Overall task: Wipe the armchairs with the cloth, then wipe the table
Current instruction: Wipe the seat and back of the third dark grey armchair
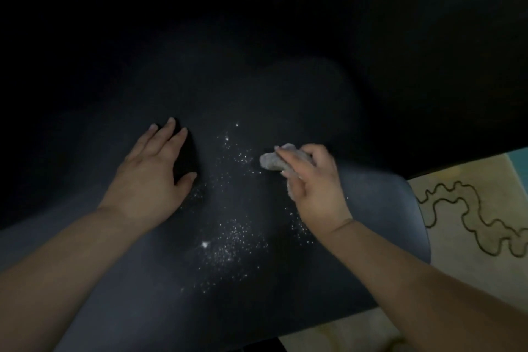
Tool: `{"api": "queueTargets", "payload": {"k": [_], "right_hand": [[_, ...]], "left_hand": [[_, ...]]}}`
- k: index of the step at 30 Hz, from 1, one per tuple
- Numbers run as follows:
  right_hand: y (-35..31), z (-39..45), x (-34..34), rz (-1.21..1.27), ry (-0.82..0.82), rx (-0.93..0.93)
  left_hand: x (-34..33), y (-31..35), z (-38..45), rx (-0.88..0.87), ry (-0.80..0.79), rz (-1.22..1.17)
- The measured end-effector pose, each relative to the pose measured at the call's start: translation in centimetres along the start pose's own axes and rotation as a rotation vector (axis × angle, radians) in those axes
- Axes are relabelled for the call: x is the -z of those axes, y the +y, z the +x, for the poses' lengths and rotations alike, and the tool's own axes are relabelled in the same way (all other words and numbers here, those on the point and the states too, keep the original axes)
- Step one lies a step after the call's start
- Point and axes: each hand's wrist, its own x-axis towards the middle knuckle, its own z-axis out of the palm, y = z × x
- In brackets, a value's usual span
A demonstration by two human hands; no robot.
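A dark blue-grey armchair seat [257, 288] fills most of the head view, its back lost in deep shadow. White crumbs or powder [231, 240] are scattered across the middle of the seat. My right hand [314, 186] grips a bunched grey cloth [271, 161], its end sticking out to the left and resting on the seat beside the specks. My left hand [154, 171] lies flat on the seat to the left, fingers spread, holding nothing.
A cream rug [471, 208] with a wavy dark line pattern lies on the floor to the right of the seat edge. A teal strip [521, 163] shows at the far right. The upper half of the view is very dark.
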Motion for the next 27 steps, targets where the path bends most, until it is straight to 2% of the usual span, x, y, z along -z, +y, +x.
{"api": "queueTargets", "payload": {"k": [1, 5, 12, 14, 16, 18, 23, 25, 27], "right_hand": [[0.6, 0.2, 0.8, -0.023, 0.025, -0.010], [2.4, -1.3, 2.4, -0.122, 0.193, -0.236], [-2.3, -5.3, -1.7, 0.074, 0.113, -0.117], [-1.5, -5.5, -0.6, 0.162, 0.207, -0.217], [0.0, -6.5, 0.5, 0.065, 0.328, -0.379], [0.5, -8.0, 0.2, -0.038, 0.334, -0.498], [-4.9, -9.4, -5.4, 0.028, 0.280, -0.349], [-6.3, -9.4, -5.9, 0.162, 0.251, -0.274], [-4.8, -9.4, -4.4, 0.161, 0.337, -0.320]], "left_hand": [[0.0, -0.1, -0.2, -0.001, -0.002, 0.002], [-0.1, -1.0, -1.4, 0.007, -0.011, 0.011], [-0.4, -1.9, -3.1, -0.018, -0.030, 0.020], [-0.4, -1.9, -3.2, -0.021, -0.029, 0.024], [-0.5, -2.0, -3.3, -0.027, -0.025, 0.014], [-0.4, -2.0, -3.5, -0.037, -0.024, 0.004], [-0.6, -2.0, -3.9, -0.040, -0.010, 0.003], [-0.7, -2.0, -3.8, -0.044, 0.000, -0.003], [-0.7, -2.0, -3.9, -0.046, 0.000, -0.009]]}}
